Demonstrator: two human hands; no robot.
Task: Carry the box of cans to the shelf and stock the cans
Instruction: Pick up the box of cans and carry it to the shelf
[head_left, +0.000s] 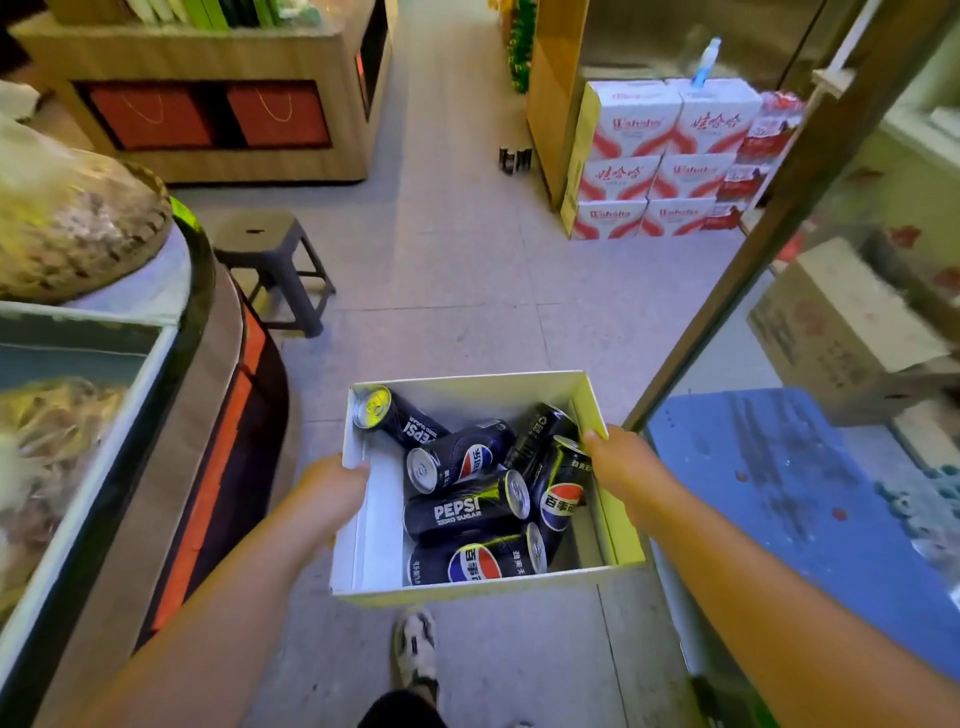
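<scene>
I hold an open white cardboard box (470, 387) in front of me, above the tiled floor. Several black Pepsi Zero Sugar cans (465, 512) lie loose on their sides inside it. My left hand (327, 493) grips the box's left wall, fingers hooked over the rim. My right hand (621, 465) clasps the right wall near its far corner. A wooden shelf unit (550, 104) stands ahead on the right of the aisle.
A dark plastic stool (270, 260) stands at the left, beside a curved counter (208, 415). Stacked white and red Wahaha cartons (660, 161) sit ahead right. A glass door frame (769, 223) and a blue pallet (789, 499) are on my right. My shoe (415, 644) shows below the box.
</scene>
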